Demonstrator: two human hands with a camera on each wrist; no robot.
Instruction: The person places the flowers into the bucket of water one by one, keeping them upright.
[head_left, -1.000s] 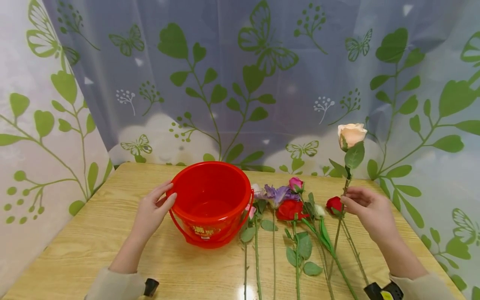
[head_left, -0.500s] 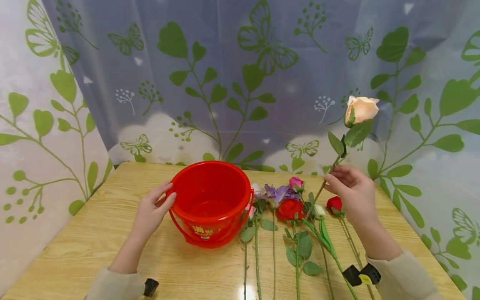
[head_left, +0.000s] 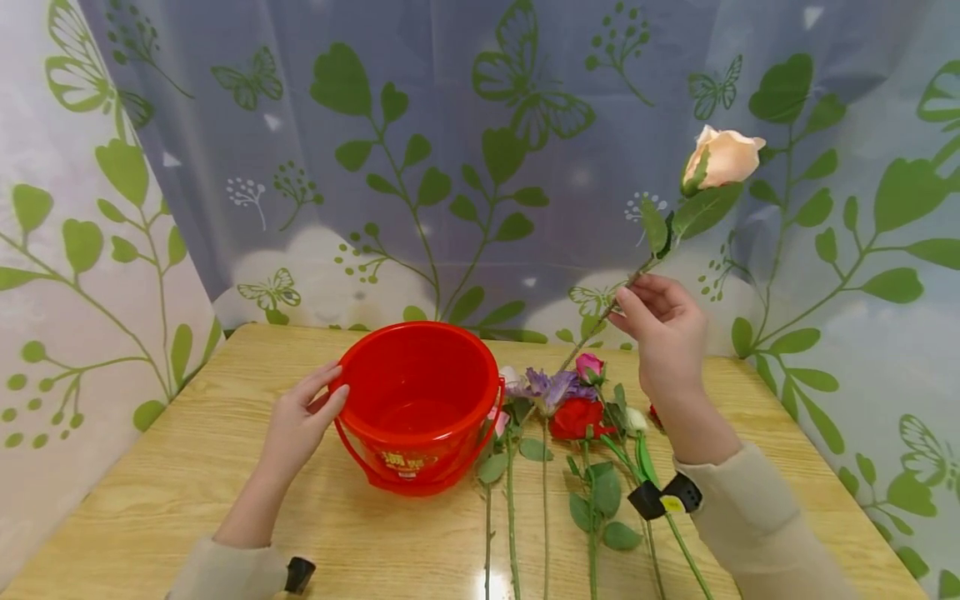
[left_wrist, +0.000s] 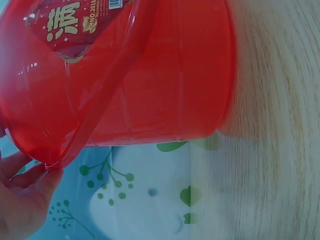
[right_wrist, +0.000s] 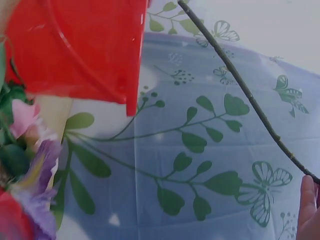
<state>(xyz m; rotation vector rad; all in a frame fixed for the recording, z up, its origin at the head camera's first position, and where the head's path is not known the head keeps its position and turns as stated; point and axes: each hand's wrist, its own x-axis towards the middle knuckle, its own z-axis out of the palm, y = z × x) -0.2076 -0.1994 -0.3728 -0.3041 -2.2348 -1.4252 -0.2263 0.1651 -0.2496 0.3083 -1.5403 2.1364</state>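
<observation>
A red plastic bucket stands upright on the table. My left hand holds its left rim; in the left wrist view the fingers and thumb pinch around the handle joint. My right hand is raised above the table's right part. Between thumb and fingers it pinches the stem of a peach rose. The bloom points up and right, while the stem slants down left towards the bucket. In the right wrist view the bare stem crosses beside the bucket, its lower end apart from it.
Right of the bucket lie several artificial flowers: a purple flower, a large red rose, a pink rosebud and a white bud. Their stems reach the table's near edge. A printed curtain hangs behind.
The right hand has risen and moved left with the peach rose, whose stem now tilts more. The right forearm now mostly covers the small red rose. Left hand and bucket stay put.
</observation>
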